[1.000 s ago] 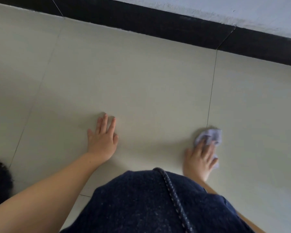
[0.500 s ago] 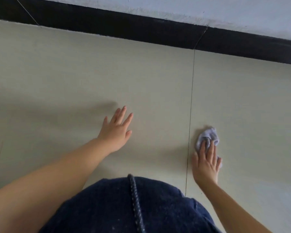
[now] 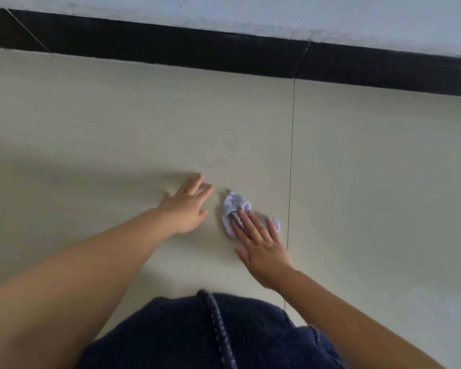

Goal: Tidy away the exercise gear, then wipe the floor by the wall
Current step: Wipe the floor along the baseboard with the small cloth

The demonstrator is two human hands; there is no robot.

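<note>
A small pale lilac cloth (image 3: 233,206) lies crumpled on the cream tiled floor (image 3: 117,123), just left of a tile joint. My right hand (image 3: 261,241) presses flat on the cloth's near part, fingers spread over it. My left hand (image 3: 186,206) rests flat on the bare tile a short way to the cloth's left, fingers apart, holding nothing. No exercise gear is in view.
A black skirting strip (image 3: 224,51) runs along the foot of the pale wall (image 3: 277,12) at the top. A thin tile joint (image 3: 292,155) runs from the skirting toward me. My dark blue clothing with a braided cord (image 3: 218,328) fills the bottom.
My right hand has slid the cloth leftward across the tile joint, ending close beside my left hand. The view has shifted a little as well.
</note>
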